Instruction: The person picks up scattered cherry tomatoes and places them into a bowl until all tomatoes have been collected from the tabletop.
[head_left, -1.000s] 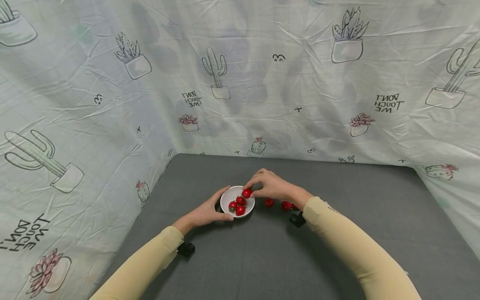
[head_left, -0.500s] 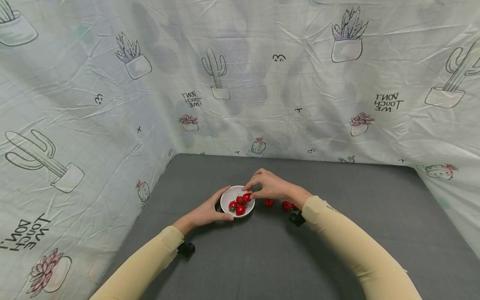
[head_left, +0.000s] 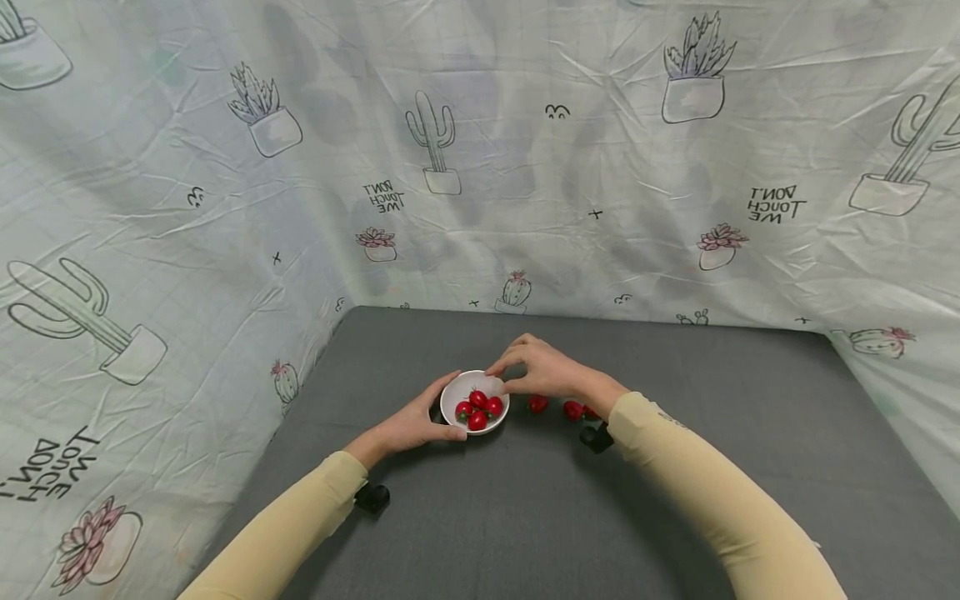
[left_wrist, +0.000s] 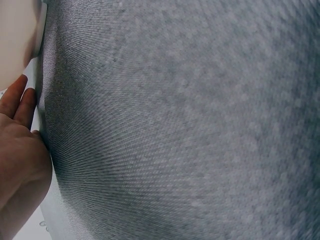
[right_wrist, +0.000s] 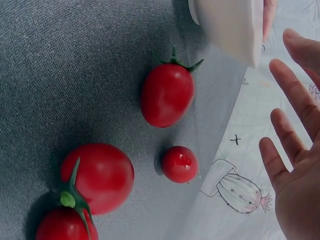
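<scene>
currently, the left hand (head_left: 409, 427) clasps a bowl (head_left: 458, 392) between fingers; tomatoes (head_left: 477, 421) inside lie near the right hand's (head_left: 549, 370) parted fingers.

Bowl (head_left: 453, 392): white, round, upright on the desk (head_left: 480, 525); left grip (head_left: 415, 423) holds its side. Right grip (head_left: 546, 369) sits at the opposite rim. Contents: four glossy red tomatoes (head_left: 477, 399), clustered. Loose tomatoes (right_wrist: 167, 95): four, red, on the desk beside the bowl; two touch, two lie apart.
</scene>
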